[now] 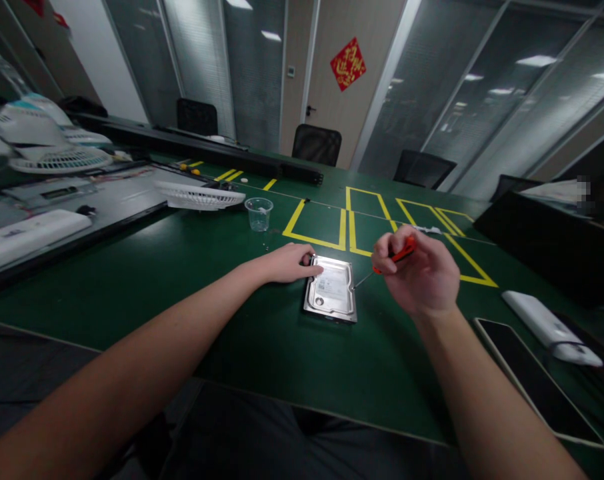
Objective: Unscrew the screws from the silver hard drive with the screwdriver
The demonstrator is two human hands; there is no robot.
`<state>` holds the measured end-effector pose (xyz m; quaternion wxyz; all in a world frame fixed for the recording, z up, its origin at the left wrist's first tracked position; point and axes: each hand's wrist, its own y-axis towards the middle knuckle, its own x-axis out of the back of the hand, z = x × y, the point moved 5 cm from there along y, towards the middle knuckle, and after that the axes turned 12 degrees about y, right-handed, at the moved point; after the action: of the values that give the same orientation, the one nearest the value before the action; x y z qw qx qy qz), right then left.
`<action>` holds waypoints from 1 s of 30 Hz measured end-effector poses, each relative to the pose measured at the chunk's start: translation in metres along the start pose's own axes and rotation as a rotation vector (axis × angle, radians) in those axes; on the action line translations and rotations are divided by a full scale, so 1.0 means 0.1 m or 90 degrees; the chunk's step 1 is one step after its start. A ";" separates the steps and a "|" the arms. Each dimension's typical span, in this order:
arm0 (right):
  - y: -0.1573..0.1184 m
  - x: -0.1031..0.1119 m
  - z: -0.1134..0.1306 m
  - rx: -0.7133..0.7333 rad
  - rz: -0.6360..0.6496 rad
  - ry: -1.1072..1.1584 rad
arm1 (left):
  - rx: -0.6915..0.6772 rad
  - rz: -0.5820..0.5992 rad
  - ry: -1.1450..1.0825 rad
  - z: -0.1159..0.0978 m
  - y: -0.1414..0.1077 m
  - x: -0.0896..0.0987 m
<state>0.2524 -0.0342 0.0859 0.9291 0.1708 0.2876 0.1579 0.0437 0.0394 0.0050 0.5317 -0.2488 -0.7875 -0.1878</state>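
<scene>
A silver hard drive [332, 287] with a white label lies flat on the green table [222, 267]. My left hand [292, 262] grips its upper left edge, thumb on the top face. In my right hand [419, 273] is a red and black screwdriver [403, 253], held between closed fingers. The screwdriver's thin shaft slants down to the left, its tip at the drive's right edge. A clear plastic cup [259, 215] stands beyond my left hand, with a few tiny bits on the table near it.
Right of my right arm lie a phone-like dark slab [537, 380] and a white device [552, 327]. White fan parts [199, 195] and a large grey panel [117, 207] are at the left. Yellow tape [315, 240] marks the table. Part of another person shows at the far right.
</scene>
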 end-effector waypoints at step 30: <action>0.00 0.02 -0.03 0.017 -0.019 -0.028 | -0.009 -0.011 0.012 0.00 0.01 0.00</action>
<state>0.2520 -0.0332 0.0824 0.9350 0.1821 0.2721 0.1363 0.0442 0.0398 0.0047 0.5354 -0.2441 -0.7833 -0.2004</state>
